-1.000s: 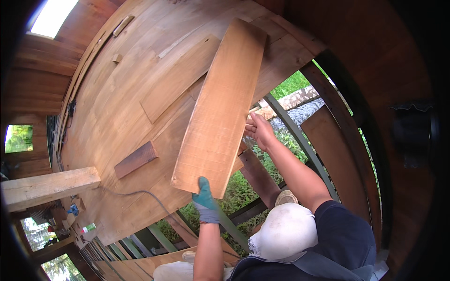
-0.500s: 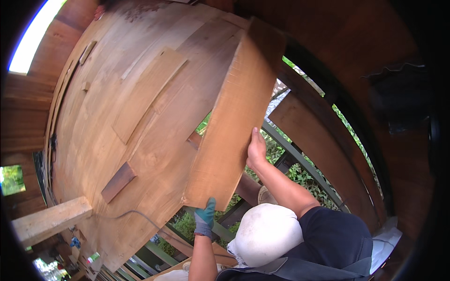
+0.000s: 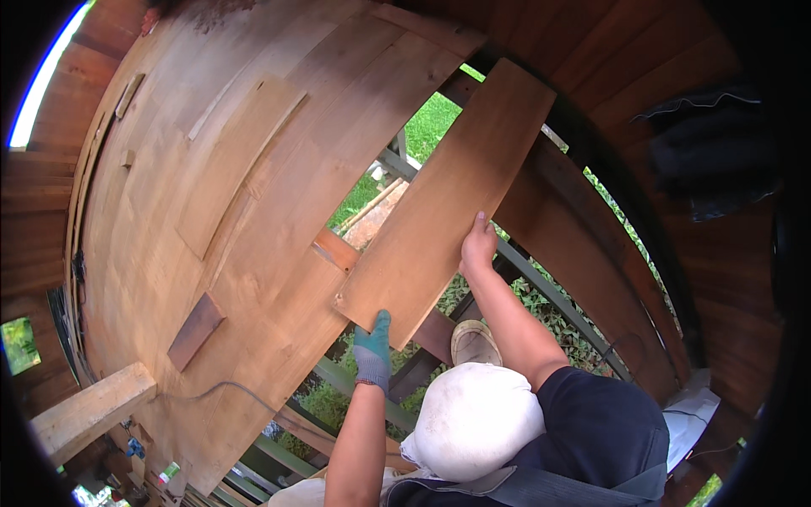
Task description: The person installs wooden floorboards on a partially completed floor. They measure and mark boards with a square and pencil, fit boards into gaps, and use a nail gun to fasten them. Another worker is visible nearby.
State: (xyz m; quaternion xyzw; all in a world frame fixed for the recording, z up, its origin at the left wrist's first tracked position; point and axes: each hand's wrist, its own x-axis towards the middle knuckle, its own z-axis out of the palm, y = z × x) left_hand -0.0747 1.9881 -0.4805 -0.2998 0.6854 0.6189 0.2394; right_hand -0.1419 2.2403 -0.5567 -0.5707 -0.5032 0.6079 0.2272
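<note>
A wide brown wooden plank (image 3: 452, 190) slants across the gap in the boarded floor (image 3: 279, 194). My left hand (image 3: 372, 348), in a teal and grey glove, grips its near end with the thumb on top. My bare right hand (image 3: 479, 247) holds the right long edge, thumb on the upper face and the other fingers hidden beneath. The plank's near left corner overlaps the edge of the laid boards. I cannot tell whether its far end rests on anything.
Through the gap show green metal joists (image 3: 541, 291), grass (image 3: 429, 127) and plants. Two darker boards (image 3: 574, 245) lie on the right. A loose board (image 3: 241, 165) and a short dark offcut (image 3: 196, 331) lie on the floor. A timber post (image 3: 93, 410) juts in at left; a cable (image 3: 228, 385) runs nearby.
The plank has come down and turned flatter. Its far end has shifted right, uncovering more grass between it and the boards. Both hands have kept their hold, and the view has shifted slightly.
</note>
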